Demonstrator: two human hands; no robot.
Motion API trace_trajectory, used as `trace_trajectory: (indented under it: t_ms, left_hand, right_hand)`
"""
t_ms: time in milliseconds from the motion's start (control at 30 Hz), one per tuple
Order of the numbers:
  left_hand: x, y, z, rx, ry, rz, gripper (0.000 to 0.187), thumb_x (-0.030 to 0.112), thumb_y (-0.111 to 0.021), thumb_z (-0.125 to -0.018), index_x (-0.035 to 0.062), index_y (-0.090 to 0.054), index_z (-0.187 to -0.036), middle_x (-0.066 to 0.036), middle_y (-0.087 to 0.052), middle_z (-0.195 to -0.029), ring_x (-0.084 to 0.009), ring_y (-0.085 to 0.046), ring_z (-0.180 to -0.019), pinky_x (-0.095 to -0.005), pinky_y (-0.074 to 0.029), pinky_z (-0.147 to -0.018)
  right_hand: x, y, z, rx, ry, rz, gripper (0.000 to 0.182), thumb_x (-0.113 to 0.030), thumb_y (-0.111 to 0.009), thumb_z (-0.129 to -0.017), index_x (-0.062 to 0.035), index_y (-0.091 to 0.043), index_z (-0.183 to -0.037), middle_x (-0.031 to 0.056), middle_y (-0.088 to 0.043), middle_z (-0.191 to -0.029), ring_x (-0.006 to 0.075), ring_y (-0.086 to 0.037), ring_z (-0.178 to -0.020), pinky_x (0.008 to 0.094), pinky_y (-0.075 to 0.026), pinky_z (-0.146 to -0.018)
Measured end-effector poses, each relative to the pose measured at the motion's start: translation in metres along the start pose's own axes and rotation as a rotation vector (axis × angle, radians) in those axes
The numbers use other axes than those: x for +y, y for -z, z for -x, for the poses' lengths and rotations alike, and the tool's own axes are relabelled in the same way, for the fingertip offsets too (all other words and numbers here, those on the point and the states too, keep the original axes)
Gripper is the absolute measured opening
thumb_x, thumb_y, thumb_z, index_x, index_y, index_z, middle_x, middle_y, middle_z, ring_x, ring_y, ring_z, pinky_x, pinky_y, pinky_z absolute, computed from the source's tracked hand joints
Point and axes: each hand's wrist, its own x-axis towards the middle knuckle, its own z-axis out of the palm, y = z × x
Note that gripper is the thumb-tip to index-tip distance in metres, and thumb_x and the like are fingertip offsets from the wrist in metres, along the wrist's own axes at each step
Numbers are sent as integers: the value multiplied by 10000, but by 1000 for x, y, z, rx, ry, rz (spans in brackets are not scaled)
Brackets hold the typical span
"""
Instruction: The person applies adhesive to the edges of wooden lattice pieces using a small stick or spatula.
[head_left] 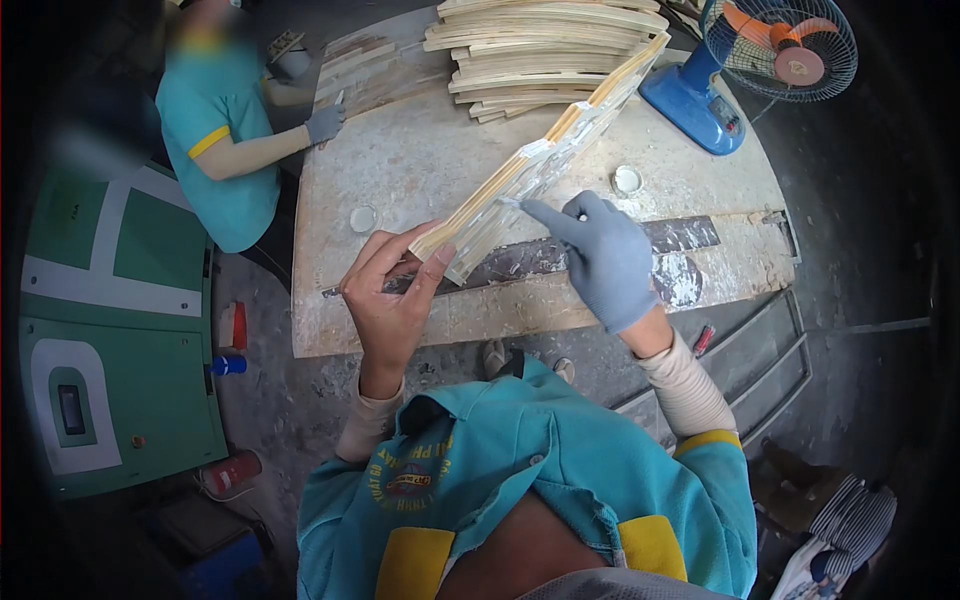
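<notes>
My bare left hand [388, 284] grips the near end of a long wooden slat [490, 222], thumb on one side and fingers on the other. The slat slants up and away to the right above the table, its edge layered and its face smeared with white paste. On my right hand [603, 255] is a grey glove. Its index finger reaches out to the slat's face, with a small whitish bit at the fingertip, while the other fingers curl in. I cannot tell what, if anything, those fingers hold.
The worktable [400, 150] carries a stack of curved wooden slats [540, 55], a small tub of white paste [627, 181], a white round lid [363, 219] and a dark paste-stained strip [680, 235]. A blue fan [705, 105] stands at the right. A co-worker [225, 130] works at the left.
</notes>
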Motion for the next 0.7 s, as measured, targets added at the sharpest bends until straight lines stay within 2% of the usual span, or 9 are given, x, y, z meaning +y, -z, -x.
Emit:
trace_trajectory:
  t_ms: [100, 267, 333, 467, 533, 633, 700]
  left_hand:
    - [2, 0, 2, 0, 6, -5, 283, 62, -809, -863, -40, -750, -1121, -97, -691, -927, -142, -698, -828, -258, -602, -724]
    - [1, 0, 3, -1, -7, -34, 279, 55, -812, -856, -32, -756, -1115, -92, -692, -909, -139, -688, -796, -251, -583, -700]
    - [1, -1, 4, -4, -2, -25, 280, 56, -814, -855, -32, -757, -1114, -90, -691, -904, -135, -683, -786, -249, -578, -693]
    - [-1, -1, 5, -1, -13, 0, 284, 59, -817, -852, -28, -759, -1116, -84, -684, -892, -126, -673, -768, -244, -571, -690]
    - [1, -1, 5, 1, -1, -2, 286, 57, -817, -851, -26, -759, -1119, -83, -682, -888, -125, -670, -766, -244, -569, -688]
    - [-1, -1, 5, 5, 4, -6, 289, 52, -817, -850, -26, -758, -1122, -80, -679, -884, -124, -670, -766, -244, -566, -684]
    - [0, -1, 7, -2, -1, -9, 290, 49, -817, -849, -28, -757, -1122, -79, -678, -884, -124, -673, -769, -245, -565, -681]
  right_hand:
    - [-22, -6, 8, -17, 20, 54, 632, 72, -591, -741, -266, -735, -1256, 61, -562, -827, 265, -582, -702, 389, -470, -617]
    - [-25, 1, 14, -58, 31, -142, 642, 75, -601, -732, -267, -731, -1260, 75, -553, -802, 269, -587, -697, 397, -467, -606]
    - [-16, 3, 7, 37, -46, -63, 618, 29, -631, -737, -271, -717, -1270, 64, -519, -794, 260, -577, -693, 389, -473, -590]
    - [-23, -2, 14, 7, -65, 53, 605, 34, -619, -747, -265, -723, -1262, 76, -522, -784, 266, -576, -676, 388, -473, -583]
    - [-29, -5, 25, -25, 22, -122, 597, 40, -606, -757, -260, -725, -1259, 89, -529, -778, 283, -567, -647, 395, -472, -575]
    - [-17, -4, 22, 9, -1, -215, 595, 40, -610, -750, -255, -728, -1254, 98, -541, -780, 298, -577, -651, 405, -481, -589]
    - [-9, -1, 13, 8, -39, -134, 593, 43, -613, -747, -248, -729, -1250, 100, -551, -788, 301, -587, -653, 408, -485, -591]
